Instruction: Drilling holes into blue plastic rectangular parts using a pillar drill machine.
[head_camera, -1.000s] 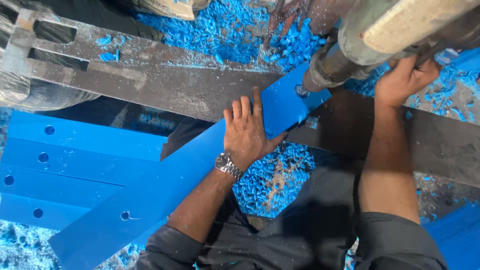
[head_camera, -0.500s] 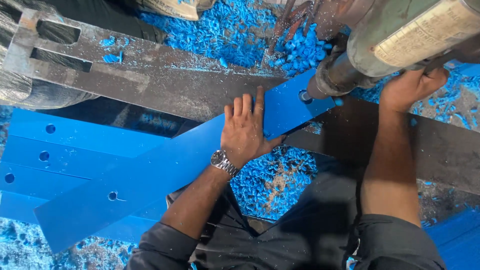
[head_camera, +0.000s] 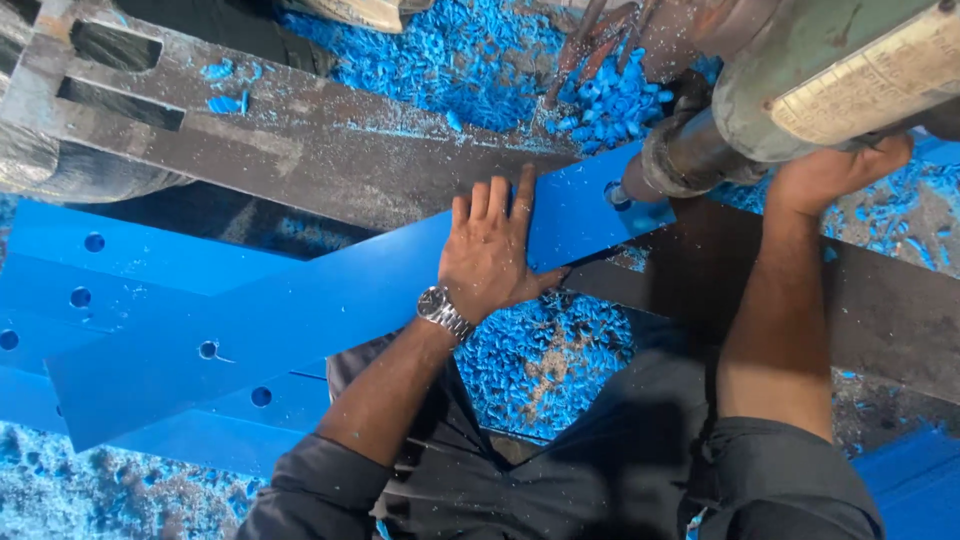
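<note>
Pressing flat with fingers spread, the left hand (head_camera: 492, 255) pins a blue strip (head_camera: 330, 310). Just beyond its fingertips, the drill spindle (head_camera: 665, 165) meets the strip's hole. The right hand (head_camera: 830, 175) reaches up under the drill body (head_camera: 830, 70), its fingers hidden, so I cannot tell their grip.

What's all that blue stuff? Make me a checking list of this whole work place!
Surface: grey metal machine bed, dusty and scratched.
Job's things: long blue strip lying slanted across the bed, one end under the drill spindle; a hole shows there.
Clutter: blue shavings heaped above the bed and below the strip.
Hands: left hand flat on the strip, wristwatch on; right hand up against the green machine body.
Cables: nothing seen.
Surroundings: more blue strips with holes stacked at left.
</note>
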